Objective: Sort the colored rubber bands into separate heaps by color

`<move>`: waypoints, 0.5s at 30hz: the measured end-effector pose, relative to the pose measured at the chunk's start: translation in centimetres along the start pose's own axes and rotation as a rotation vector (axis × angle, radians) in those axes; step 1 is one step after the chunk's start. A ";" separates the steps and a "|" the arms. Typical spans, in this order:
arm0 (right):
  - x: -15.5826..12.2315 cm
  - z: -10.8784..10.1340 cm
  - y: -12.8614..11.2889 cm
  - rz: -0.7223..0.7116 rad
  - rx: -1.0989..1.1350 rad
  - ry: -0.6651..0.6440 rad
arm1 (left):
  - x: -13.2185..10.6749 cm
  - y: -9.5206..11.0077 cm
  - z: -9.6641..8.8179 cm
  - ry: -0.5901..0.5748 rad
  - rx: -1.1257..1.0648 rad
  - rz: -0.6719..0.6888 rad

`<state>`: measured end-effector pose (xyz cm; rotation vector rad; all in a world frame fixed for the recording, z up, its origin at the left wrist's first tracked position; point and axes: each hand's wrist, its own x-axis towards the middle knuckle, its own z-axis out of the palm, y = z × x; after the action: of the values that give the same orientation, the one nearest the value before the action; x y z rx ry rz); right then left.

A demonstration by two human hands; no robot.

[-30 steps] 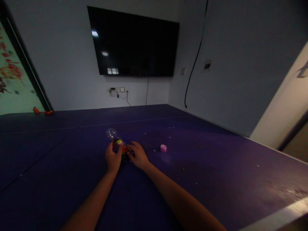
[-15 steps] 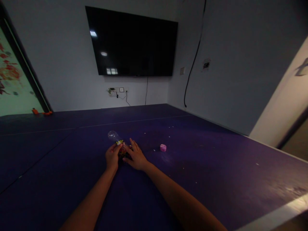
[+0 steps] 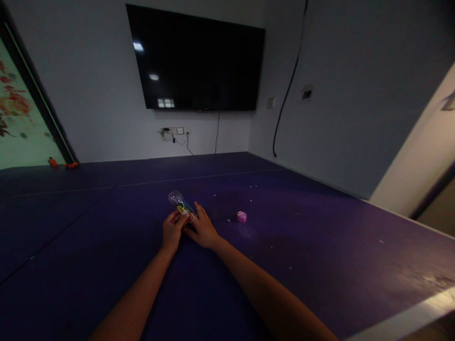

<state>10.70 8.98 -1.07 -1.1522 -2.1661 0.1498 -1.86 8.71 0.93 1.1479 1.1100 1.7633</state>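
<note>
My left hand (image 3: 173,231) is closed in a pinch on a clear, bulb-shaped object (image 3: 176,198), with yellow bits and a small white piece near the fingertips. The bulb's round end points away to the upper left. Just to the right lies my right hand (image 3: 203,230), fingers stretched forward and thumb apart, close against the object's lower end. Whether it grips anything there is hard to see. What lies between the two palms is mostly hidden. A small pink cap-like piece (image 3: 241,217) rests on the purple surface (image 3: 270,289), right of my right hand.
Small white scraps (image 3: 251,201) are scattered on the surface. A large dark television (image 3: 202,61) hangs on the wall ahead, above sockets with cords (image 3: 179,131). A black cable (image 3: 284,104) hangs along the right wall. Orange objects (image 3: 71,165) lie at the far left.
My left hand has shifted right with the bulb-shaped object, closer to my right hand. The dark, colourful bits seen between the hands are now mostly covered. The pink piece stays put.
</note>
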 end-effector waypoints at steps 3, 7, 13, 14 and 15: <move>0.0 -0.1 0.0 0.007 -0.004 -0.032 | 0.3 -0.4 -0.2 0.097 0.038 0.031; 0.0 -0.3 -0.2 0.041 -0.011 -0.063 | 0.6 -1.0 -0.5 0.170 0.089 0.063; -0.1 -0.5 -0.4 0.077 -0.017 -0.099 | 1.3 -1.2 -1.3 0.268 0.178 0.108; -0.2 -0.5 -0.4 0.077 -0.017 -0.102 | 1.4 -1.1 -1.5 0.282 0.190 0.111; -0.2 -0.5 -0.4 0.076 -0.016 -0.102 | 1.5 -1.0 -1.6 0.292 0.205 0.117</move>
<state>10.79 8.50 -0.59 -1.2613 -2.2169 0.2298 -3.69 9.98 0.05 1.1175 1.4501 1.9896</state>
